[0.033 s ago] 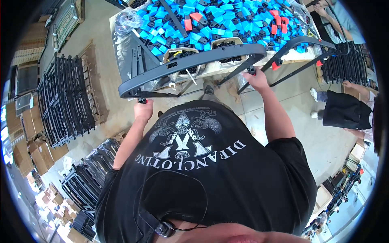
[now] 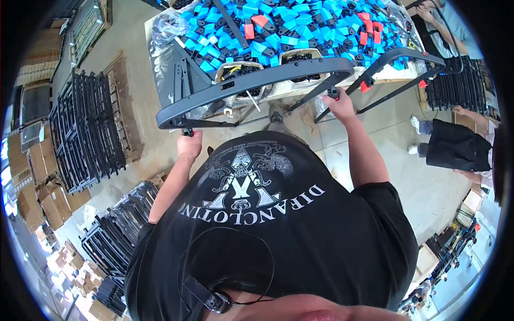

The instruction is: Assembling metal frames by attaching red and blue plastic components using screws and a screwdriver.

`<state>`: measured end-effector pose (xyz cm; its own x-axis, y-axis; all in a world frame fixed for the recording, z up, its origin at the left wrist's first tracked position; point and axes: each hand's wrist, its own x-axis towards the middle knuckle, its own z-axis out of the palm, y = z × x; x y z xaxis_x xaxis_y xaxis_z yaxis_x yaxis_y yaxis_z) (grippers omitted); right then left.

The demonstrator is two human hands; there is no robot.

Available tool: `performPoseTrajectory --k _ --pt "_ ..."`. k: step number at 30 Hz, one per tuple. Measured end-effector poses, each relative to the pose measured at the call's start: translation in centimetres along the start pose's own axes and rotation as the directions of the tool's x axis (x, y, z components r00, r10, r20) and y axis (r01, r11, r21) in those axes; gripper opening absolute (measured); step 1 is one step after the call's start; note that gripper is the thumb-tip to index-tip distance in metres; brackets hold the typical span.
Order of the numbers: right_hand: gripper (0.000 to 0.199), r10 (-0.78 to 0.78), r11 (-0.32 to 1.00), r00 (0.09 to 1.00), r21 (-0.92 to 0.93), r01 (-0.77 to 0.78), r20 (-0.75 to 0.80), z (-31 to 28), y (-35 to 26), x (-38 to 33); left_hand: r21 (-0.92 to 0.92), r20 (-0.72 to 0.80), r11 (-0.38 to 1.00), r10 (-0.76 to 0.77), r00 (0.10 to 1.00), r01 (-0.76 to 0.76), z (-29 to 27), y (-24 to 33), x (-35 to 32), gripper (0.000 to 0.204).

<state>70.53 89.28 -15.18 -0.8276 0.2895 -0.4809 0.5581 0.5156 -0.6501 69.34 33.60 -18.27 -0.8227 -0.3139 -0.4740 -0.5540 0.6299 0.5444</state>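
A black tubular metal frame with rounded corners stands in front of me at the table's near edge. My left hand is closed round a small black part at the frame's lower left corner. Out to the right, my right hand grips another small black part with a red edge, beside the frame's right leg. How either part joins the frame is hidden by my fingers. A second black frame leans at the table to the right.
Blue and black plastic pieces heap the table, with a few red pieces among them. Two boxes of small black parts sit at its near edge. Stacked black frames stand left. Co-workers are at the right.
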Motion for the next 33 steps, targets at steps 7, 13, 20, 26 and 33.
performPoseTrajectory --k 7,13,20,26,33 --pt "0.096 -0.116 0.99 0.991 0.087 0.111 0.059 0.3 3.2 2.4 -0.234 0.187 0.822 0.563 0.805 -0.52 -2.1 -0.1 1.4 0.076" --pt "0.065 -0.162 0.986 0.956 -0.009 0.165 -0.243 3.9 4.0 2.5 -0.088 0.251 0.76 0.642 0.724 -0.644 -2.1 0.3 1.8 0.067" --pt "0.059 -0.195 0.973 0.942 0.07 0.221 -0.274 3.6 3.1 3.3 -0.078 -0.009 0.815 0.575 0.818 -0.574 0.2 -0.1 2.5 0.042" --pt "0.089 -0.27 0.956 0.926 0.043 0.291 -0.264 1.0 -0.4 -0.3 -0.057 0.024 0.856 0.515 0.857 -0.513 -0.2 -1.9 3.3 0.052" --pt "0.03 -0.65 0.549 0.427 0.0 0.836 -0.629 -5.1 -18.5 -7.3 0.1 0.229 0.924 0.339 0.913 -0.368 -9.9 2.7 2.8 0.066"
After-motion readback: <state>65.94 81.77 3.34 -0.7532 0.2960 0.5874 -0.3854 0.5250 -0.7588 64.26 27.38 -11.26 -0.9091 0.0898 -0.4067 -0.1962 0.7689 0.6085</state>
